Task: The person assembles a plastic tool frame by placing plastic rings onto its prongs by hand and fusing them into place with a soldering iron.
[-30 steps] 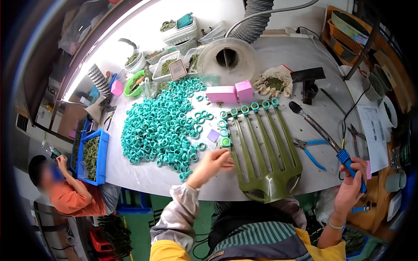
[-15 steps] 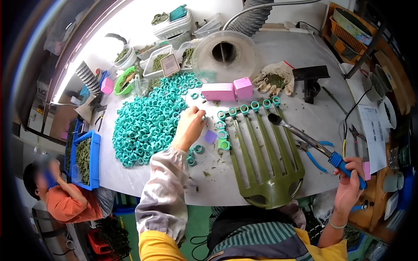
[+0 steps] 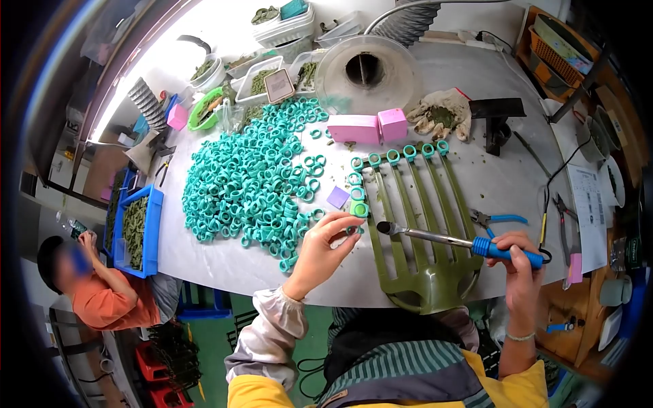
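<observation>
My left hand (image 3: 323, 253) pinches a small teal ring (image 3: 352, 230) beside the left edge of a green slotted wax piece (image 3: 425, 275). My right hand (image 3: 518, 262) is closed around the blue handle of a soldering-iron-like tool (image 3: 442, 238). Its dark, rounded tip lies over the left part of the green piece, close to the ring. More teal rings line the far edge and upper left side of that piece, with a bright green block (image 3: 358, 207) at the left. A large heap of teal rings (image 3: 238, 183) lies left of my left hand.
Pink blocks (image 3: 354, 129), a purple square (image 3: 337, 197), a work glove (image 3: 442, 114) and a round clear hood (image 3: 367, 75) stand beyond. Blue-handled pliers (image 3: 500, 218) lie right. A person in orange (image 3: 102, 292) sits at far left, near a blue bin (image 3: 155, 231).
My left hand has come back from the heap's right side to the green piece, with a ring in its fingers. The tool in my right hand has swung left and lower.
</observation>
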Action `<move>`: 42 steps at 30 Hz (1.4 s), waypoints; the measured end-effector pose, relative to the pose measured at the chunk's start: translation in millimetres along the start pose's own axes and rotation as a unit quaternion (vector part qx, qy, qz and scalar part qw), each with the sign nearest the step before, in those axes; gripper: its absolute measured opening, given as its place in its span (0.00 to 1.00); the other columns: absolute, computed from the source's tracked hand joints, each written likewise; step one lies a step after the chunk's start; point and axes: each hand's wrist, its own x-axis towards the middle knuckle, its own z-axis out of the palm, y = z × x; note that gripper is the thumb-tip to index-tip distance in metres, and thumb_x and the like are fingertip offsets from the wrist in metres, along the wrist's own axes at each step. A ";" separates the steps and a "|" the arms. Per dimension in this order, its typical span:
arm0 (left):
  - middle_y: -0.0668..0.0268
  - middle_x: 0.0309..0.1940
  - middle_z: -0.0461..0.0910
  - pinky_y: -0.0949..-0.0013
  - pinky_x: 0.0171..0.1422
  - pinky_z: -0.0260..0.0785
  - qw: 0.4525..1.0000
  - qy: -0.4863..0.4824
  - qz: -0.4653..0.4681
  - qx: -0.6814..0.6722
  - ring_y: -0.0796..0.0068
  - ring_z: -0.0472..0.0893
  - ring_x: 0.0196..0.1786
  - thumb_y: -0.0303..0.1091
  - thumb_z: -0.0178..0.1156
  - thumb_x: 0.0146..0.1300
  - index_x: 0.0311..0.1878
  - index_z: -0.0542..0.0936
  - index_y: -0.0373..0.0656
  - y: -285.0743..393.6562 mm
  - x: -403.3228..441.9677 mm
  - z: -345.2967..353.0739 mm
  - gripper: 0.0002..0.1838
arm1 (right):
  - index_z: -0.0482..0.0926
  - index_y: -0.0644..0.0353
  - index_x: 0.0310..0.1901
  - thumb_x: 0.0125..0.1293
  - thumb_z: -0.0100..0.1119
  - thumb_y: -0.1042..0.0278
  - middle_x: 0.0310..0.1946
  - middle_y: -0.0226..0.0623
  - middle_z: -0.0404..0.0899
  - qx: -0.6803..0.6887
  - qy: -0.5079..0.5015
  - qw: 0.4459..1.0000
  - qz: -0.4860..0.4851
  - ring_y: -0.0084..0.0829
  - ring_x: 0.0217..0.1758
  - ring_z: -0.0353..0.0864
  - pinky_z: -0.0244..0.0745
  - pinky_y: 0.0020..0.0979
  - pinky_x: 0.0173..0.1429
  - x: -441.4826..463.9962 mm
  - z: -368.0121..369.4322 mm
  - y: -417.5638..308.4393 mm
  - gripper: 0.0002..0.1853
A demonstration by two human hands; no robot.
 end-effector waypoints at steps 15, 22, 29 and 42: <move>0.62 0.51 0.85 0.61 0.59 0.74 0.969 -0.019 0.135 0.208 0.59 0.81 0.54 0.23 0.69 0.60 0.53 0.85 0.41 -1.5 9.6 15.7 0.16 | 0.82 0.71 0.40 0.73 0.51 0.73 0.41 0.43 0.80 0.007 0.000 1.000 0.003 0.32 0.35 0.85 0.86 0.32 0.41 2.4 9.0 6.6 0.11; 0.58 0.48 0.79 0.58 0.62 0.70 0.976 0.057 0.067 0.197 0.55 0.78 0.54 0.21 0.67 0.58 0.52 0.83 0.40 -18.6 20.3 -20.5 0.17 | 0.81 0.72 0.36 0.69 0.51 0.73 0.39 0.46 0.79 0.004 -0.004 1.000 0.020 0.33 0.33 0.83 0.85 0.32 0.36 -5.1 2.0 -12.6 0.11; 0.62 0.46 0.79 0.57 0.56 0.73 0.901 0.025 0.091 0.422 0.58 0.79 0.50 0.24 0.69 0.56 0.50 0.83 0.43 -44.5 17.1 -42.9 0.17 | 0.81 0.71 0.36 0.68 0.52 0.71 0.39 0.47 0.79 0.005 0.007 1.000 0.024 0.35 0.33 0.83 0.84 0.33 0.35 -9.0 1.1 -15.9 0.12; 0.66 0.52 0.76 0.74 0.56 0.82 0.991 -0.041 -0.093 -0.089 0.76 0.84 0.51 0.19 0.65 0.66 0.49 0.85 0.36 9.9 -32.6 -0.1 0.10 | 0.82 0.70 0.37 0.70 0.53 0.71 0.40 0.46 0.79 -0.011 -0.001 1.000 0.017 0.34 0.35 0.83 0.84 0.34 0.36 -11.7 -5.8 -15.6 0.11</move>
